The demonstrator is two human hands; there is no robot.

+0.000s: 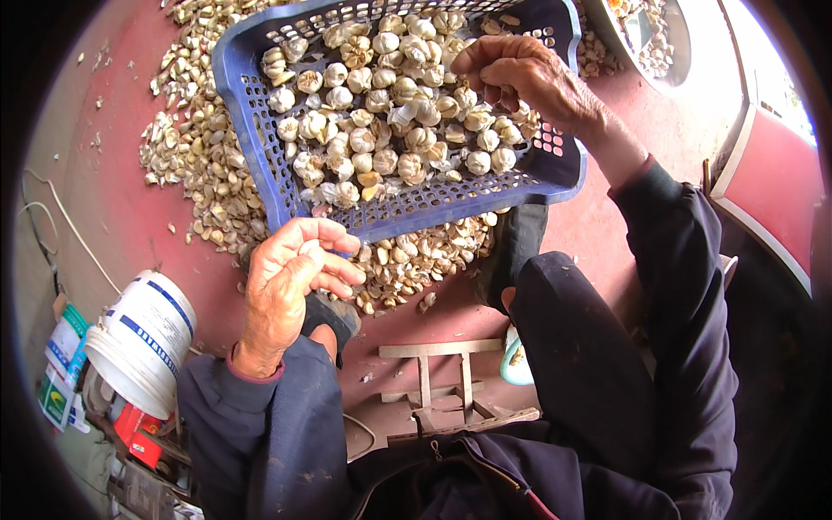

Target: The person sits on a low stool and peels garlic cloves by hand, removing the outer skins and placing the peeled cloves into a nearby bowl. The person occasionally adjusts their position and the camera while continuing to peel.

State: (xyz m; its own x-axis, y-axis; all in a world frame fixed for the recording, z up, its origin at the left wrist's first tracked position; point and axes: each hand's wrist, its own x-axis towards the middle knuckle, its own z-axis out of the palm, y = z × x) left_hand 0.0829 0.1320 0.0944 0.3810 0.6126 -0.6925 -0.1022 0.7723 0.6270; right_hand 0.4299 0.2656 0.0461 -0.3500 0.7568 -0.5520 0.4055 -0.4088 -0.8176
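A blue plastic crate [250, 140] with perforated walls sits tilted before me, holding many whole garlic bulbs [385, 162] and some loose cloves. My left hand [296, 279] is just outside the crate's near left corner, palm turned up, thumb bent against the index finger. Something pale shows at the thumb tip; whether it is a clove or the nail is unclear. Over the crate's right side hangs my right hand [520, 75], its fingers curled above the bulbs. Their undersides are hidden, so I cannot see whether they pinch anything.
Separated garlic cloves [214, 188] lie heaped on the red floor [208, 260], around and under the crate. A metal basin [679, 45] with cloves stands at upper right. At left lies a white plastic bucket [153, 331]. A wooden stool frame [442, 351] is between my legs.
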